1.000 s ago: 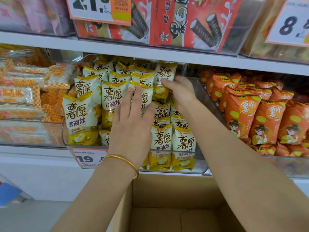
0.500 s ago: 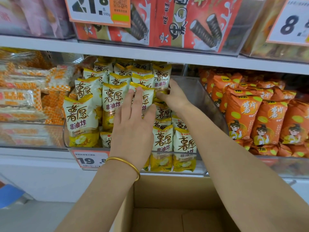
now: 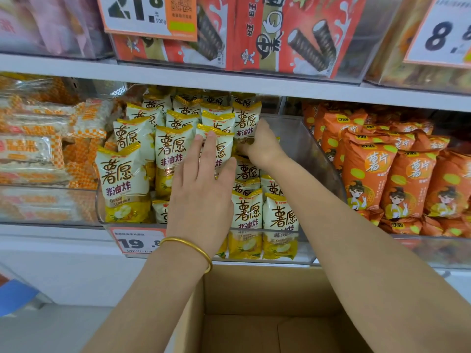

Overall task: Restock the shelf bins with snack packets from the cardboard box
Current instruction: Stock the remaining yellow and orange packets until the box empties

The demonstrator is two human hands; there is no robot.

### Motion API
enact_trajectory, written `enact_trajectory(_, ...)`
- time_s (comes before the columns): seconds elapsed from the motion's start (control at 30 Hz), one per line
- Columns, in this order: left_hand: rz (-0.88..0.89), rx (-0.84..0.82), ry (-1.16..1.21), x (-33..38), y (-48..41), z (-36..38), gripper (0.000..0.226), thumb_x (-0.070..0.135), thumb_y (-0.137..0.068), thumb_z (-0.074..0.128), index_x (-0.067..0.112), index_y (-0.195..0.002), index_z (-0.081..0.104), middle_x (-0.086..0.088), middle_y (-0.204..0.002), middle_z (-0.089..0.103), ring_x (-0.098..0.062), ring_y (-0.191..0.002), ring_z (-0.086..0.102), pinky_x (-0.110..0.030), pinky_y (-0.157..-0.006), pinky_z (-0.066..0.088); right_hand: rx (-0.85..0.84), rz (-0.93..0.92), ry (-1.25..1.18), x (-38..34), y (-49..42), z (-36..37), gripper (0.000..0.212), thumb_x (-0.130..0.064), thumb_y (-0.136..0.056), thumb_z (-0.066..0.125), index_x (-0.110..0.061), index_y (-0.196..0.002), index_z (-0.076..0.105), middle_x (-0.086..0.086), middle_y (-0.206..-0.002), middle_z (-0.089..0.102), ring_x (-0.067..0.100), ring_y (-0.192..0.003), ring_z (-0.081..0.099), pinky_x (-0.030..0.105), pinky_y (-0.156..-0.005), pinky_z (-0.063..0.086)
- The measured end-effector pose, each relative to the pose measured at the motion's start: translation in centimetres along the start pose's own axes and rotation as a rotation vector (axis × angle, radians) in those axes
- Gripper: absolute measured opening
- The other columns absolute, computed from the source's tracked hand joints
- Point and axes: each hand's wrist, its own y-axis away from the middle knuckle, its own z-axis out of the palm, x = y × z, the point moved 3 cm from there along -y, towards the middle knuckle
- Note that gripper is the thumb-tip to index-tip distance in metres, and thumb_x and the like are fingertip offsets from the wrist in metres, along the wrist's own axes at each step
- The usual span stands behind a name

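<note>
Shelf (image 3: 229, 84), clear bin (image 3: 309, 151), snack packets (image 3: 126, 179), cardboard box (image 3: 257, 289)

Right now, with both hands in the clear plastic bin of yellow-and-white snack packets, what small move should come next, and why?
Probably the right hand tucks the yellow-and-white packet it grips down into the bare right side of the clear plastic bin, since the flat left hand braces the neighbouring packets.

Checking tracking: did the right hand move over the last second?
Yes. The right hand slid down and slightly left, away from the shelf board above, to the yellow packet's lower half.
</note>
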Motion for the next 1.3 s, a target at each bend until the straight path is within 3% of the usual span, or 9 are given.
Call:
enact_trajectory(0.2, 0.013, 0.002, -0.006, 0.0, 0.1, -0.1, 0.051, 0.004, -0.071, 0.074, 0.01, -0.12, 0.062, -0.025, -0.146, 0.036, -0.043, -0.137, 0.029, -0.058, -0.101, 0.036, 0.052, 0.016, -0.015, -0.5, 1.4, -1.0, 0.051, -0.008, -0.083, 0.07, -0.004, -0.125, 0.041, 0.013, -0.127, 0.052, 0.025, -0.12, 0.051, 0.027, -0.09, 0.042)
enact_trajectory(0.3, 0.033, 0.025, 0.0, -0.2, 0.3, -0.1, 0.048, 0.004, -0.072, 0.07, 0.01, -0.12, 0.062, -0.024, -0.147, 0.036, -0.042, -0.138, 0.029, -0.057, -0.101, 0.036, 0.103, -0.051, -0.02, -1.7, 4.5, -2.4, 0.053, -0.008, -0.087, 0.066, -0.006, -0.133, 0.04, 0.01, -0.134, 0.049, 0.02, -0.126, 0.046, 0.017, -0.089, 0.033)
enact_trajectory(0.43, 0.07, 0.079, 0.016, -0.1, 0.5, -0.5, 0.048, -0.001, -0.071, 0.067, 0.009, -0.118, 0.062, -0.024, -0.146, 0.036, -0.043, -0.137, 0.029, -0.06, -0.1, 0.036, 0.136, -0.149, -0.058, -2.2, 11.1, -5.0, 0.064, -0.011, -0.091, 0.062, -0.014, -0.147, 0.031, 0.004, -0.145, 0.041, 0.013, -0.133, 0.04, 0.028, -0.111, 0.034)
enact_trajectory(0.6, 0.231, 0.153, 0.1, 2.6, 3.6, -2.9, 0.038, 0.001, -0.078, 0.053, 0.007, -0.114, 0.064, -0.02, -0.145, 0.04, -0.043, -0.13, 0.037, -0.057, -0.096, 0.04, 0.047, -0.246, -0.185, -0.5, 22.9, -7.6, 0.044, -0.016, -0.091, 0.059, -0.028, -0.131, 0.05, -0.012, -0.126, 0.056, -0.005, -0.117, 0.052, 0.012, -0.095, 0.043)
enact_trajectory(0.7, 0.361, 0.011, 0.151, 5.2, 8.8, -2.7, 0.034, 0.006, -0.077, 0.051, 0.009, -0.108, 0.065, -0.015, -0.142, 0.046, -0.039, -0.123, 0.042, -0.054, -0.092, 0.042, -0.161, -0.11, -0.157, 3.3, 28.3, -8.8, 0.033, -0.013, -0.092, 0.06, -0.034, -0.118, 0.058, -0.015, -0.113, 0.063, -0.006, -0.104, 0.059, 0.007, -0.086, 0.044)
enact_trajectory(0.83, 0.531, -0.382, 0.16, 8.4, 17.6, 0.6, 0.033, 0.011, -0.072, 0.071, 0.015, -0.104, 0.069, -0.016, -0.14, 0.048, -0.037, -0.122, 0.048, -0.052, -0.088, 0.048, -0.512, 0.118, 0.105, 11.9, 33.2, -8.8, 0.029, -0.018, -0.093, 0.059, -0.032, -0.118, 0.062, -0.012, -0.112, 0.064, -0.002, -0.1, 0.058, 0.007, -0.085, 0.042)
enact_trajectory(0.97, 0.697, -0.656, 0.118, 10.4, 23.6, 2.8, 0.042, 0.022, -0.057, 0.083, 0.017, -0.097, 0.074, -0.02, -0.132, 0.055, -0.038, -0.116, 0.056, -0.048, -0.079, 0.054, -0.699, 0.276, 0.38, 19.5, 35.0, -6.9, 0.031, -0.017, -0.094, 0.057, -0.021, -0.125, 0.06, 0.001, -0.116, 0.063, 0.013, -0.107, 0.057, 0.021, -0.089, 0.042)
enact_trajectory(1.1, 0.702, -0.716, 0.134, 11.0, 24.7, 3.3, 0.042, 0.024, -0.057, 0.083, 0.016, -0.097, 0.074, -0.021, -0.13, 0.056, -0.039, -0.115, 0.057, -0.049, -0.078, 0.055, -0.858, 0.373, 0.512, 26.2, 36.1, -4.1, 0.034, -0.012, -0.092, 0.059, -0.014, -0.126, 0.059, 0.005, -0.126, 0.058, 0.021, -0.116, 0.054, 0.027, -0.093, 0.042)
enact_trajectory(1.3, 0.742, -0.721, 0.109, 12.1, 23.6, 4.4, 0.037, 0.024, -0.061, 0.079, 0.014, -0.097, 0.074, -0.022, -0.13, 0.056, -0.039, -0.116, 0.055, -0.05, -0.079, 0.053, -1.526, 0.353, 0.753, 33.5, 42.8, -1.0, 0.037, -0.008, -0.093, 0.055, -0.021, -0.128, 0.059, 0.001, -0.13, 0.054, 0.025, -0.117, 0.054, 0.03, -0.09, 0.048)
